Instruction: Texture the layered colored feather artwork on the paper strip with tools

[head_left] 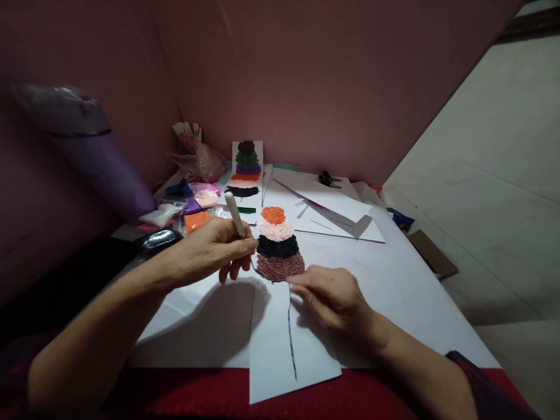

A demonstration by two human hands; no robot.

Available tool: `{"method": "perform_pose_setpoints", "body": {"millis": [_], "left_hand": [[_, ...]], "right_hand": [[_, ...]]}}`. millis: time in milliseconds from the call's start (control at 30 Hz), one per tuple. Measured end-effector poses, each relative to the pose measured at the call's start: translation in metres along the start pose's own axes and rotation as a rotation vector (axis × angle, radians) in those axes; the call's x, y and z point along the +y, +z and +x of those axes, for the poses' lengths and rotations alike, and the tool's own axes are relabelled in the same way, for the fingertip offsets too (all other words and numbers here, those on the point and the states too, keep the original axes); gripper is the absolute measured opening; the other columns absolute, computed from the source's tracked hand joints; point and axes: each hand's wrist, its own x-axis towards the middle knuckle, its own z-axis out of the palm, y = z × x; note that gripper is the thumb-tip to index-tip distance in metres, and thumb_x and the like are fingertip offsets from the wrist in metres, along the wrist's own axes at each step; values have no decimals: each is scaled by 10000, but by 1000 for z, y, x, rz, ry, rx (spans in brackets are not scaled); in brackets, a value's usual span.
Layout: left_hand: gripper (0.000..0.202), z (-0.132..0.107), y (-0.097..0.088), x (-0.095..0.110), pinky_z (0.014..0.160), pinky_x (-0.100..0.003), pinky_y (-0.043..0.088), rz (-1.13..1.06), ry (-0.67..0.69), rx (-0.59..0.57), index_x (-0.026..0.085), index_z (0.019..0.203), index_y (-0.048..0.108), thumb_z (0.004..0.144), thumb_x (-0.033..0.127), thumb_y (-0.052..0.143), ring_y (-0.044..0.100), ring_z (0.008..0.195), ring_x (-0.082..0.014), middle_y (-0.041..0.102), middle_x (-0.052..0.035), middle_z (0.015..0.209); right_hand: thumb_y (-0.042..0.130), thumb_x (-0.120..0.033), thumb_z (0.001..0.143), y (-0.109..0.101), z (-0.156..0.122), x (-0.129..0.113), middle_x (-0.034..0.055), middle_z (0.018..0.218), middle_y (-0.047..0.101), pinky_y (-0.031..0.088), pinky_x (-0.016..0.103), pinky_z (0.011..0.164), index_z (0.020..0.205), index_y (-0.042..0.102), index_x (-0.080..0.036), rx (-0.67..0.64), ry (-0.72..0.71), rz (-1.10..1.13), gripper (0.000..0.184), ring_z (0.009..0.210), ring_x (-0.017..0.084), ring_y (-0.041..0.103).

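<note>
My left hand (219, 248) is closed around a slim white-handled tool (235, 216). Its thin dark tip points down at the left edge of a layered clay picture (278, 248). Bands of orange, pale pink, black and reddish brown make up the picture, all with a ridged texture. They lie on a white sheet (271, 350), where a dark line runs down from the brown band. At that band's lower right edge, my right hand (335, 294) has thumb and fingers pressed together. Whatever may be between those fingertips is too small to make out.
Another layered picture (248, 169) leans at the back. Coloured clay packets (196, 220) and a black glossy object (161, 240) sit left, near a purple roll (96, 157). Behind are loose papers (332, 204) and keys (328, 179). Red cloth (188, 391) shows in front.
</note>
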Motion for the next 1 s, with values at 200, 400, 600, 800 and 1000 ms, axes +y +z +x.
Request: {"method": "perform_pose_setpoints", "body": {"millis": [200,400,600,800,1000], "left_hand": [[228,-4,-7,-5,510,-226,547,17,-41,-50,119,782,596,873,327,585,648,552,-128,666,-34,713],[258,-2,-1,-9,557,-253,567,10,-44,-63,121,815,593,897,361,546,670,589,-148,675,-38,716],[273,-1,4,-9,578,-271,563,53,-61,-91,127,810,575,893,383,534,670,600,-160,689,-55,707],[271,-1,4,-8,583,-279,565,54,-31,-67,134,815,575,886,394,543,666,610,-158,680,-44,724],[241,-1,8,-6,606,-265,554,79,-65,-70,145,809,557,886,373,537,659,627,-148,681,-41,723]], "right_hand": [[525,-205,959,5,0,-8,10,601,596,398,240,505,814,688,-122,-304,-25,163,233,524,111,507],[506,-201,964,4,0,-10,14,615,603,392,248,522,818,685,-128,-313,8,159,243,538,116,502],[493,-189,969,4,-1,-11,18,637,618,390,255,538,820,682,-128,-332,13,102,249,559,119,508],[500,-207,961,5,-2,-9,15,628,607,385,253,531,808,682,-132,-325,0,108,249,554,118,499],[497,-213,962,5,-3,-8,18,634,612,395,256,531,805,675,-143,-330,2,108,247,560,121,518]]}}
